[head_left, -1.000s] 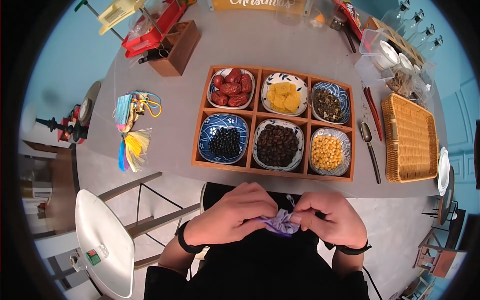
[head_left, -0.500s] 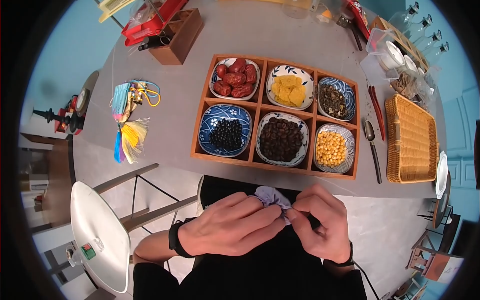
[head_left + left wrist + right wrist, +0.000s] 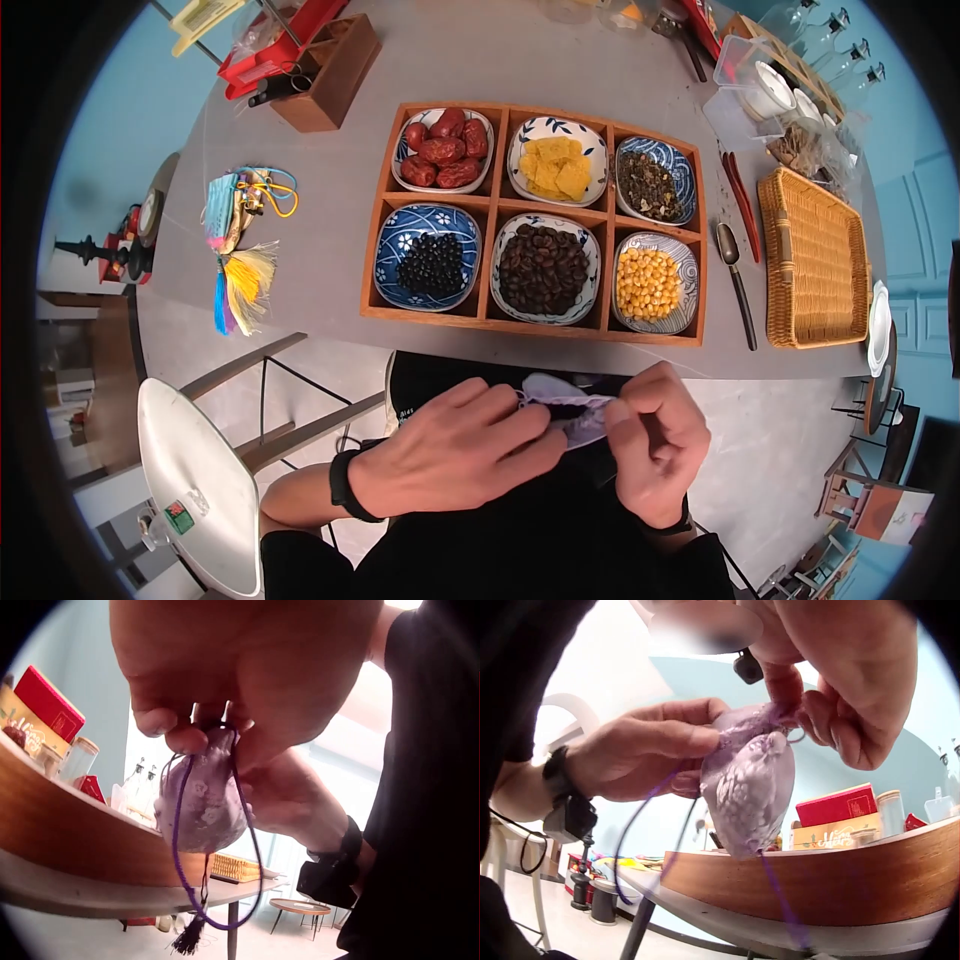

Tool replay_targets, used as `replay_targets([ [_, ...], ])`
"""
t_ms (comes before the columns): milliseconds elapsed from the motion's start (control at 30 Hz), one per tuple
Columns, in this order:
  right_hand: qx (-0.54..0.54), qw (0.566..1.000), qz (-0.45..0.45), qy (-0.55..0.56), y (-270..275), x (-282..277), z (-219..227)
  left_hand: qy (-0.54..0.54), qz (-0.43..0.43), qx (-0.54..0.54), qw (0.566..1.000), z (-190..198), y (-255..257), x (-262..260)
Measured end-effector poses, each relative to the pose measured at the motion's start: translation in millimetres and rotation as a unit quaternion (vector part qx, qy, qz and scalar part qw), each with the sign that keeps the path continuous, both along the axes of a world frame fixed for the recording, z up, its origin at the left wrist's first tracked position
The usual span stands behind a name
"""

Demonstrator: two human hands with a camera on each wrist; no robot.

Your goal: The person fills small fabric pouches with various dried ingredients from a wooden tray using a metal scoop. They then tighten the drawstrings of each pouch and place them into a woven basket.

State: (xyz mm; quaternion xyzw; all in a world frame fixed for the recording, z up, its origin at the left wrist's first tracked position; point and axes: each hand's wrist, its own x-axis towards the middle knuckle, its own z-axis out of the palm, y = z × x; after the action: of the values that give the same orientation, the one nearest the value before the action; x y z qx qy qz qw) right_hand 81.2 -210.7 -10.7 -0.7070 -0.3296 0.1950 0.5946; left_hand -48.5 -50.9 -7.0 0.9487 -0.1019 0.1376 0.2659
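A light purple drawstring pouch (image 3: 586,430) is held between both hands just in front of the table edge. My left hand (image 3: 470,450) grips one side of its mouth, while my right hand (image 3: 655,445) pinches the other side between thumb and fingers. From above, the pouch's mouth shows as a dark gap. Seen from the left wrist, its rounded body (image 3: 206,806) hangs below the fingers, with a purple cord (image 3: 178,847) looping down and a dark tassel (image 3: 189,937) underneath. Bulges press through the fabric (image 3: 739,791) in the right wrist view; the contents are hidden.
A wooden box (image 3: 520,325) with six compartments holds bowls of red dates (image 3: 441,150), yellow pieces, dried leaves, black beans, dark brown beans and corn kernels (image 3: 648,284). To its right lie a metal scoop (image 3: 735,280) and wicker tray (image 3: 815,260). Tasselled pouches (image 3: 245,250) lie left.
The pouch was crumpled between the fingers; its mouth now shows spread into a gap. My right hand has moved slightly outward, and both hands still hold the fabric.
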Motion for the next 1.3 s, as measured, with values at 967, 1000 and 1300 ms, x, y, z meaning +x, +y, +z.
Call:
replay_targets([
  [967, -0.135, 0.749, 0.437, -0.48, 21, 30, 38, 0.062, 0.002, 0.06, 0.996, 9, 16, -20],
  [1000, -0.15, 0.75, 0.423, -0.485, 21, 27, 39, 0.071, 0.011, 0.065, 0.995, 9, 12, -20],
  [1300, -0.197, 0.749, 0.421, -0.472, 26, 26, 40, 0.09, 0.012, 0.024, 0.996, 1, 15, -24],
])
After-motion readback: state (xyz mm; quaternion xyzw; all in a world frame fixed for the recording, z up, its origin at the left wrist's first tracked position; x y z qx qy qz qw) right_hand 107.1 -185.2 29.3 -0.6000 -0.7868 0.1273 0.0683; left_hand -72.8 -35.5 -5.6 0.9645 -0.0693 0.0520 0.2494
